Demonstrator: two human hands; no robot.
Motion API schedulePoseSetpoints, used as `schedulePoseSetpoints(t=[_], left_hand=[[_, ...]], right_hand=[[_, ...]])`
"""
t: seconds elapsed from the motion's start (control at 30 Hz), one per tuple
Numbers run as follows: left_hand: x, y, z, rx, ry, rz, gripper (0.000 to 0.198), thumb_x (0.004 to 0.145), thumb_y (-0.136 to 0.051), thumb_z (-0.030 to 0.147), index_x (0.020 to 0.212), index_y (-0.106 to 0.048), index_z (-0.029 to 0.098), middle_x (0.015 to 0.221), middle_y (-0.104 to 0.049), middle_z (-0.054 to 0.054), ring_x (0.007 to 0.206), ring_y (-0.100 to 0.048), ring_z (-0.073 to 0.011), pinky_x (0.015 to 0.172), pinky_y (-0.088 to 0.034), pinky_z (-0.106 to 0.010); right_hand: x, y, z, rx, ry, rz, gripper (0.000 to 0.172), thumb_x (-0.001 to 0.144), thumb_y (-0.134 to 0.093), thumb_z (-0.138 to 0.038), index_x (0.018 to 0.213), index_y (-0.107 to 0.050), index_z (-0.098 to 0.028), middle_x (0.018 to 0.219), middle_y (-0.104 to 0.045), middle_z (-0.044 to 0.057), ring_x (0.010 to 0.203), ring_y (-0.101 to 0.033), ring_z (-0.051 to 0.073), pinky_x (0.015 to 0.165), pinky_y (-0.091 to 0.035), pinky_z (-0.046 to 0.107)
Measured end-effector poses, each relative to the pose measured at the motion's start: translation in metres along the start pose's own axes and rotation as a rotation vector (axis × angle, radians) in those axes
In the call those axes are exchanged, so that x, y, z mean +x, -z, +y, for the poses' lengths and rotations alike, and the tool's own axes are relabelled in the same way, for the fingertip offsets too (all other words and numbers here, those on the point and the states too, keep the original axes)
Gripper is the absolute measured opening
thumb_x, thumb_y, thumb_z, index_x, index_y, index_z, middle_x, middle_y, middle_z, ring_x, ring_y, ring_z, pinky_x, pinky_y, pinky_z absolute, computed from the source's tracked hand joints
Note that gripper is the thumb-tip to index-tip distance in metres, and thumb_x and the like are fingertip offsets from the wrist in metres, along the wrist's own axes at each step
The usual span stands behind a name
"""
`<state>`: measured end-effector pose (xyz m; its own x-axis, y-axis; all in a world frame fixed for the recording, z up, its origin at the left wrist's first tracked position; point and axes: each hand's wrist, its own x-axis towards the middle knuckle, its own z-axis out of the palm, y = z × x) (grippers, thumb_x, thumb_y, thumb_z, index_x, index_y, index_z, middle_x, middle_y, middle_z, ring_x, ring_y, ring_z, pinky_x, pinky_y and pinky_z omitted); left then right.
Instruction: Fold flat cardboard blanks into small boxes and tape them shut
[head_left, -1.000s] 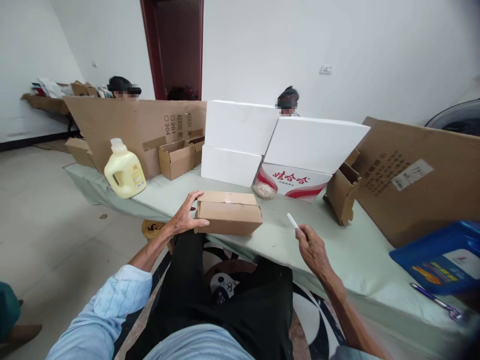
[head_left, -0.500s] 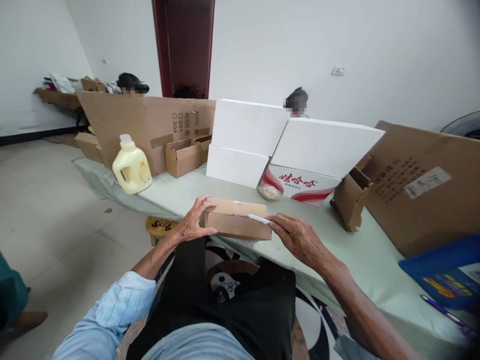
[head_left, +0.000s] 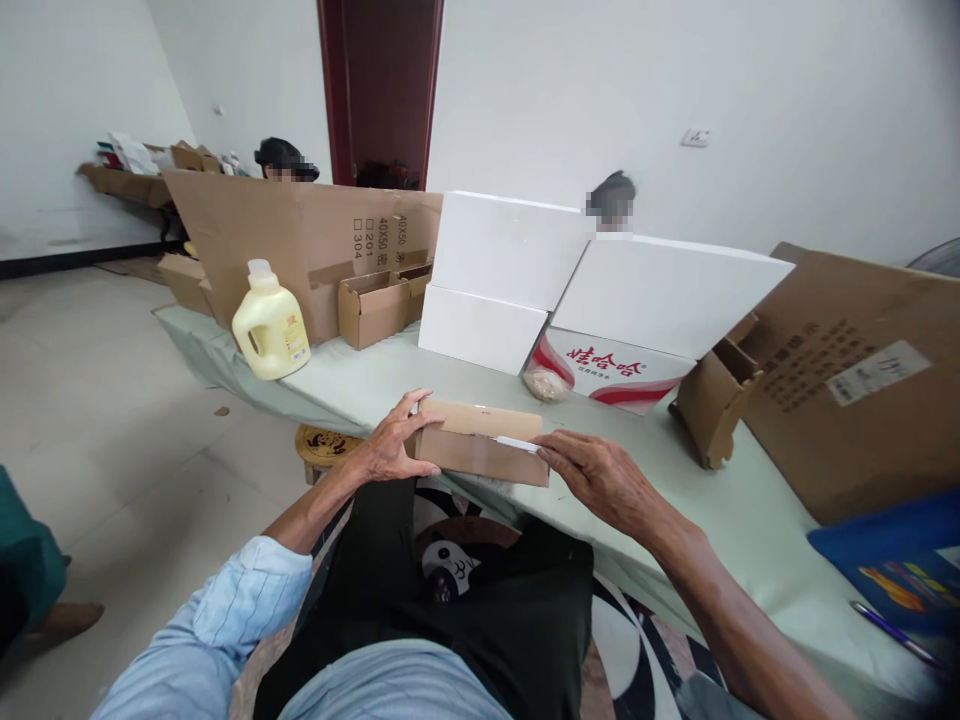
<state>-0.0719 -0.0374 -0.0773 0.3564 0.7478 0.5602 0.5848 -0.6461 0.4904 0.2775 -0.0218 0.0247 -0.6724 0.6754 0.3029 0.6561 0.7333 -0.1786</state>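
Note:
A small closed cardboard box (head_left: 480, 462) lies at the near edge of the table in front of me. My left hand (head_left: 396, 445) grips its left end, fingers over the top and thumb against the front side. Pinched in my right hand (head_left: 596, 470) is a slim white knife-like tool (head_left: 517, 444). Its tip rests at the seam along the box's upper front edge. Whether the tip goes into the seam, I cannot tell. My right fingers cover the tool's other end.
The green-clothed table (head_left: 480, 388) carries a yellow jug (head_left: 271, 325), white boxes (head_left: 510, 245), a small clear packet (head_left: 547, 384) and open cardboard boxes (head_left: 375, 308). A blue package (head_left: 885, 570) and a purple pen (head_left: 896, 632) lie at right. Two people's heads show behind the boxes.
The whole view has shifted slightly. The tool tip sits a little further left along the box's seam, and the box appears tipped slightly. My left hand keeps its grip on the left end.

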Motion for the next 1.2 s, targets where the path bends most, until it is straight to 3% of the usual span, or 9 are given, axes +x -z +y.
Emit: schedulePoseSetpoints(t=[0.67, 0.97, 1.07, 1.2], left_hand=[[0.004, -0.001, -0.007, 0.029, -0.038, -0.014, 0.066, 0.074, -0.095, 0.042, 0.135, -0.075, 0.026, 0.17, -0.029, -0.016, 0.155, -0.038, -0.0418, 0.124, -0.042, -0.059], [0.007, 0.001, -0.002, 0.075, -0.073, -0.018, 0.063, 0.073, -0.096, 0.039, 0.131, -0.077, 0.025, 0.165, -0.035, -0.017, 0.151, -0.043, -0.0416, 0.122, -0.044, -0.059], [0.006, 0.003, -0.002, 0.087, -0.071, -0.003, 0.063, 0.074, -0.096, 0.038, 0.132, -0.077, 0.024, 0.163, -0.037, -0.018, 0.15, -0.043, -0.0414, 0.121, -0.045, -0.058], [0.005, 0.007, -0.003, 0.12, -0.062, -0.005, 0.069, 0.073, -0.096, 0.035, 0.137, -0.073, 0.027, 0.161, -0.039, -0.017, 0.148, -0.046, -0.0397, 0.121, -0.045, -0.056]], right_hand=[[0.013, -0.006, 0.004, -0.261, 0.057, -0.002, 0.042, 0.111, -0.037, -0.041, 0.11, -0.076, -0.026, 0.101, -0.078, 0.007, 0.08, -0.068, 0.02, 0.062, -0.036, 0.031], [0.015, -0.006, -0.002, -0.423, 0.004, -0.046, 0.039, 0.112, -0.04, -0.039, 0.093, -0.072, -0.026, 0.091, -0.076, 0.007, 0.067, -0.061, 0.017, 0.056, -0.019, 0.034], [0.007, 0.003, 0.009, -0.419, -0.042, -0.014, 0.033, 0.109, -0.048, -0.036, 0.09, -0.073, -0.026, 0.087, -0.075, 0.007, 0.064, -0.061, 0.017, 0.055, -0.021, 0.033], [-0.011, 0.013, 0.039, -0.224, 0.006, 0.104, 0.033, 0.11, -0.045, -0.042, 0.113, -0.074, -0.027, 0.101, -0.079, 0.006, 0.08, -0.07, 0.02, 0.064, -0.039, 0.032]])
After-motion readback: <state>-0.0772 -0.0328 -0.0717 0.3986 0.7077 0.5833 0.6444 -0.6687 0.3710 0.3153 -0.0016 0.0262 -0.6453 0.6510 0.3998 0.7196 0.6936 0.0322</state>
